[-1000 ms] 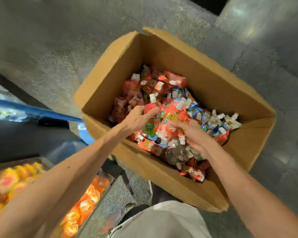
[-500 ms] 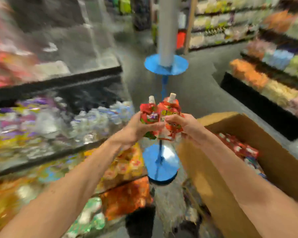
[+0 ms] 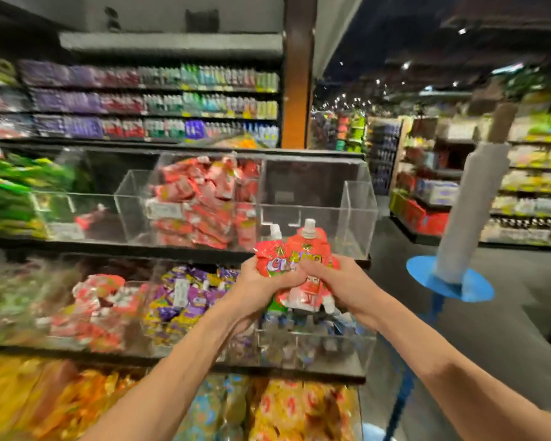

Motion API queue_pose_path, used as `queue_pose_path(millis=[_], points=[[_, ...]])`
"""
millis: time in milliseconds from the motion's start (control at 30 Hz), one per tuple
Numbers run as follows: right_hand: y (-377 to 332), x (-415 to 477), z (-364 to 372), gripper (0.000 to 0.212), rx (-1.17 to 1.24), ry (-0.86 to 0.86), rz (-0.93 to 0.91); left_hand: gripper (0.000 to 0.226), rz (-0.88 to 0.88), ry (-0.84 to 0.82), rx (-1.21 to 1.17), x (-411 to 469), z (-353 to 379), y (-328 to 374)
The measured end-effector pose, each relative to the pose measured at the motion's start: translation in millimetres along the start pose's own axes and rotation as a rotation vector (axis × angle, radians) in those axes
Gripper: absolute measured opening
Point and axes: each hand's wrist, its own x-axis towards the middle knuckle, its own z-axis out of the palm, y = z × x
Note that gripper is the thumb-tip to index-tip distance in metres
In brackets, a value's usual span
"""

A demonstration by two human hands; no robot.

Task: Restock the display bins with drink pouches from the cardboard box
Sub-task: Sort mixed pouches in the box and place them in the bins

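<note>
Drink pouches [image 3: 303, 265], red with white screw caps, are bunched between both hands in front of the store shelving. The left hand [image 3: 258, 283] has its fingers curled round the left side of the bunch, and the right hand [image 3: 342, 286] is clenched round the right side, so the two hands meet over the middle of the pouches. Two caps stick up above the fingers, and another cap points down beside the right palm. How many pouches are in the bunch cannot be told. The pouches are held just in front of the top shelf's row of clear display bins, level with the lower front of the right-hand bin [image 3: 360, 211]. Next to it on the left, the middle bin [image 3: 126, 202] is heaped with red packs [image 3: 204, 202] of similar colour. On the shelf below are more clear bins, one with purple packs [image 3: 185, 300] and one with red and white packs [image 3: 99, 297], blurred by motion. Lowest of all lie yellow and orange packs [image 3: 283, 409]. To the right stands a grey pole [image 3: 477, 202] through a blue disc [image 3: 471, 288] on the aisle floor, with stocked shelves [image 3: 153, 103] behind.
</note>
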Motion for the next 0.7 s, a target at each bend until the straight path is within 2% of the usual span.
queue_pose_path(millis=[167,333,400,500,700], points=[[4.9,32.1,11.9,0.018,0.097,-0.076,0.030,0.027,-0.033,0.116,-0.048,10.7,-14.0,9.0],[6.7,62.5,11.6,0.018,0.072,-0.085,0.070,0.005,-0.148,0.206,-0.122,29.3,-34.4,19.9],[8.1,69.9,13.0,0.018,0.019,-0.104,0.076,0.006,-0.158,0.217,-0.096,36.1,-43.8,20.4],[13.8,79.9,15.3,0.021,0.007,-0.117,0.083,0.020,-0.158,0.202,-0.087,41.1,-56.7,18.1],[18.0,102.4,33.8,0.023,-0.038,-0.099,0.074,0.021,-0.212,0.216,-0.041,54.2,-90.7,25.5]])
